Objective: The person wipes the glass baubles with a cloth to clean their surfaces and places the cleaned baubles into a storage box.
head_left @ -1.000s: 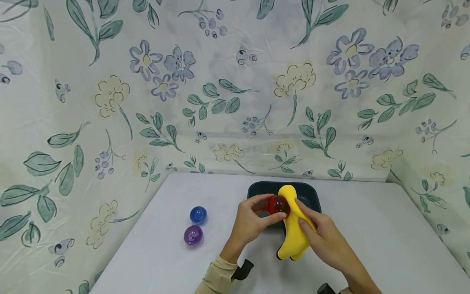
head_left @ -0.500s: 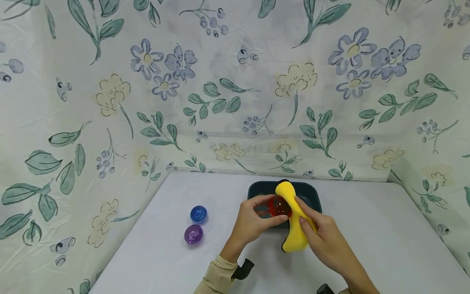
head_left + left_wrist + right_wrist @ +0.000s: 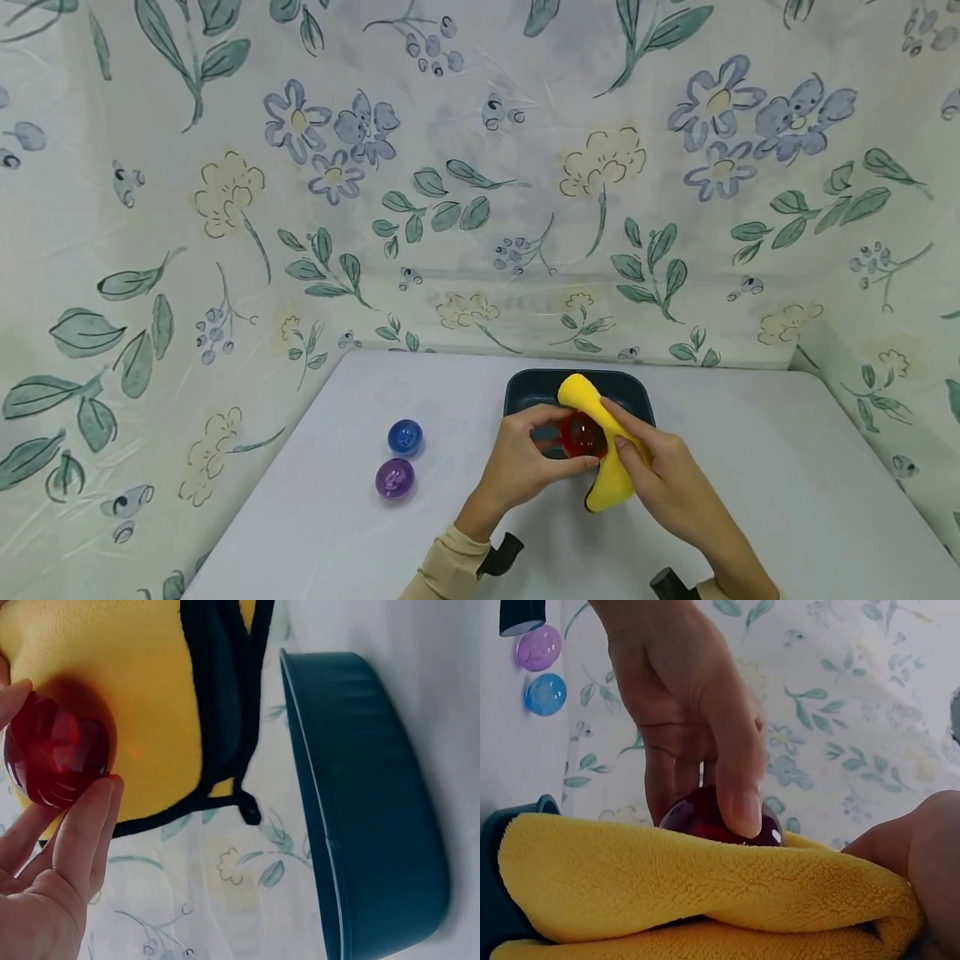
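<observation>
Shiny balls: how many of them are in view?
3: the red ball in the left hand, against the yellow cloth; the blue ball and the purple ball on the table. Others may be hidden in the partly covered tray.

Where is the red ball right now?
In the head view, the red ball is right of centre, held in the left hand against the yellow cloth, with the dark tray behind.

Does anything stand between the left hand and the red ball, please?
Nothing visible does: the left hand holds the red ball directly. The yellow cloth, gripped by the right hand, is on the ball's opposite side, not between them.
</observation>
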The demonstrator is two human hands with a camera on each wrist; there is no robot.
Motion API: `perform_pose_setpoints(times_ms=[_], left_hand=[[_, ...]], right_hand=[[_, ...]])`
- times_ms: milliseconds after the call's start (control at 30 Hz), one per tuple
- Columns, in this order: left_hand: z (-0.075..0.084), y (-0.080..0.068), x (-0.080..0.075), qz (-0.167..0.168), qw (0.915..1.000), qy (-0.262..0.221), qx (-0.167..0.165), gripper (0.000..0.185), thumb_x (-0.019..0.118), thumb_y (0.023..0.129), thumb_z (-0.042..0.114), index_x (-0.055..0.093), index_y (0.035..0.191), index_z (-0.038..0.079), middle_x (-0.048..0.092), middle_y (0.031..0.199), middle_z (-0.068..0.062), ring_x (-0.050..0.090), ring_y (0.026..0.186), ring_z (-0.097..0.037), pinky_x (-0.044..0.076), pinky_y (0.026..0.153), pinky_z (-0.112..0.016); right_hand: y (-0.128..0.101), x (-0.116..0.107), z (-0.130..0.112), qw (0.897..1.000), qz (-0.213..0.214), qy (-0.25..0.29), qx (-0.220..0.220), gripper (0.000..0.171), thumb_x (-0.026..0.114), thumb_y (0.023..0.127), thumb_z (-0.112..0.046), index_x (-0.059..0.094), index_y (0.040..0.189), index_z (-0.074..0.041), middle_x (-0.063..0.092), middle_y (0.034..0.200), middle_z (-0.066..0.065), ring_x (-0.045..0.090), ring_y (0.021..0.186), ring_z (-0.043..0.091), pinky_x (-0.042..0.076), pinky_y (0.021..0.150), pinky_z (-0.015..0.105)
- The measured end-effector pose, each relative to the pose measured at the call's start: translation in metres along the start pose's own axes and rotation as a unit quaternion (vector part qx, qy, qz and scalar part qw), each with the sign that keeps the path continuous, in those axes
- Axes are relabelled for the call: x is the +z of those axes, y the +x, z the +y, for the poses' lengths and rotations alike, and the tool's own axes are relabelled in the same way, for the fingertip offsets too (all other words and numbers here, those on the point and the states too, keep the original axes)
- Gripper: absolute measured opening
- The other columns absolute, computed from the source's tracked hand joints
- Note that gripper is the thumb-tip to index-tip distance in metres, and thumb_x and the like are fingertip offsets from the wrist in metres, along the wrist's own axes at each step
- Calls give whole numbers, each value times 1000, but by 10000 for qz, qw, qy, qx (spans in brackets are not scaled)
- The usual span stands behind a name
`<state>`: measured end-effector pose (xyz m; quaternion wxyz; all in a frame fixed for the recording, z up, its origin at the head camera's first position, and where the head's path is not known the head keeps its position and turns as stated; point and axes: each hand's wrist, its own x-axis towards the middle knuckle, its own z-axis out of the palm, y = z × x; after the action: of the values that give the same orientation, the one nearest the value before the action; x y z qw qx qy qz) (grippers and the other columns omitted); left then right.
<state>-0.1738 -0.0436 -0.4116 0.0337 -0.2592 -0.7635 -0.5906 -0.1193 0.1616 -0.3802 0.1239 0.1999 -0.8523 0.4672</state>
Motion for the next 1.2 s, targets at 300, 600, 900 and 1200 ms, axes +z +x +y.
perform_pose_setpoints(times_ms=[300,600,900,1200], left_hand=[[4,-2,3,-143,9996,23,234,51,90,81,18,70,127,8,72,128,-5,72,110,-19,64,84,-27],[6,-3,0,-61,9994,-7,340,50,88,83,19,70,128,8,71,129,-8,72,112,-24,64,83,-28],[0,-1,-1,257,9980,-88,564,45,88,84,23,72,124,12,73,123,-8,73,107,-19,64,80,-28],[0,-1,-1,489,9978,-229,394,45,86,86,23,70,127,12,71,125,-8,71,109,-21,64,83,-29]], right_hand=[[5,-7,9,9978,-345,359,437,43,48,109,-10,50,151,-2,63,141,24,67,92,14,64,85,28],[8,-8,17,9908,-672,957,682,45,46,111,-15,46,152,3,66,128,26,66,82,12,60,78,19],[9,-9,17,9834,-911,1207,1005,49,45,110,-15,40,154,6,67,121,25,67,80,14,61,76,22],[8,-7,12,9801,-984,1371,1042,53,46,110,-14,35,155,10,68,118,24,66,82,14,62,79,22]])
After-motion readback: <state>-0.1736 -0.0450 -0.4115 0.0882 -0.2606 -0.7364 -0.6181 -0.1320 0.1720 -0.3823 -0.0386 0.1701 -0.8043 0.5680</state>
